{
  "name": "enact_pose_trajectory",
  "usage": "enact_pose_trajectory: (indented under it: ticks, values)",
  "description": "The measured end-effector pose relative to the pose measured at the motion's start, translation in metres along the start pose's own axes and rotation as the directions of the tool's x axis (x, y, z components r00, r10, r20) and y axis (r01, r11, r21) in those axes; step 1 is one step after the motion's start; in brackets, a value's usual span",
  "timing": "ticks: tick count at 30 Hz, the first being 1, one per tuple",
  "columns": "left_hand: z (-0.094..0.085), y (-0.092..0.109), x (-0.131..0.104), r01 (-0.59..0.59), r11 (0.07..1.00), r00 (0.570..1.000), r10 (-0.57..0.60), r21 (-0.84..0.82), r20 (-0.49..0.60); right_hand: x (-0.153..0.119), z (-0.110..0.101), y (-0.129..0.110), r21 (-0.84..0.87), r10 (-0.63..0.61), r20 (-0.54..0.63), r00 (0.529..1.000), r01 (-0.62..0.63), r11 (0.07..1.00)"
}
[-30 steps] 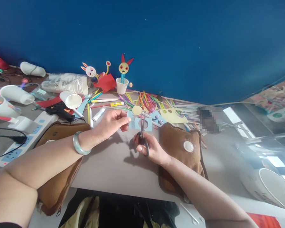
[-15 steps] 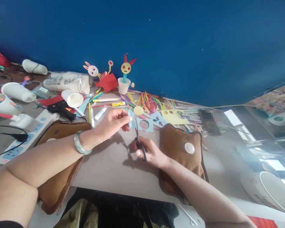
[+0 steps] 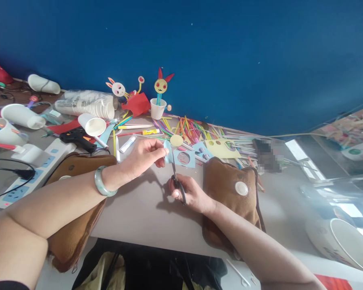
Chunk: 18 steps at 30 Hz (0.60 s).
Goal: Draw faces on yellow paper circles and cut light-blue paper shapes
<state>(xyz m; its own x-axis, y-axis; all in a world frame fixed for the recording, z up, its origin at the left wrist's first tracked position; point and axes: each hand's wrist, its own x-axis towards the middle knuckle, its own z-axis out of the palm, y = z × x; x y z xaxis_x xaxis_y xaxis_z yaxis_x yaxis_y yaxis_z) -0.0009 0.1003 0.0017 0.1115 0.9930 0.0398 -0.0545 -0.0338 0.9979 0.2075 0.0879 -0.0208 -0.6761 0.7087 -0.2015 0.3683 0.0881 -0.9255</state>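
Head view: my left hand (image 3: pixel 142 159) pinches the small blue paper (image 3: pixel 169 156) between thumb and fingers over the bench (image 3: pixel 133 221), inward from its near edge, scissors (image 3: pixel 175 178) gripped in my right hand (image 3: pixel 195 195) alongside; I judge turning the paper, blades steady, gives the smoothest cut.

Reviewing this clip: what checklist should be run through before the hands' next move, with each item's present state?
1. Left hand pinches the small blue paper: ok.
2. Right hand holds the scissors by the handles: ok.
3. Left fingertips well away from the blades: not ok, the blades reach up close beside them.
4. Blades touching the small blue paper: cannot tell, they overlap in this view.
5. Space behind the hands free of loose bits: not ok, straws and a holed blue paper lie there.
6. Glue gun switched off: cannot tell.
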Motion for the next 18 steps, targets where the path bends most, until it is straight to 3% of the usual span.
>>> enact_pose_trajectory:
  ticks: [18]
  values:
    - [0.0029, 0.01, -0.0017, 0.032, 0.999, 0.999, -0.032, 0.009, -0.018, 0.001, 0.0004, 0.0057, 0.052, 0.014, -0.021, 1.0, -0.013, 0.999]
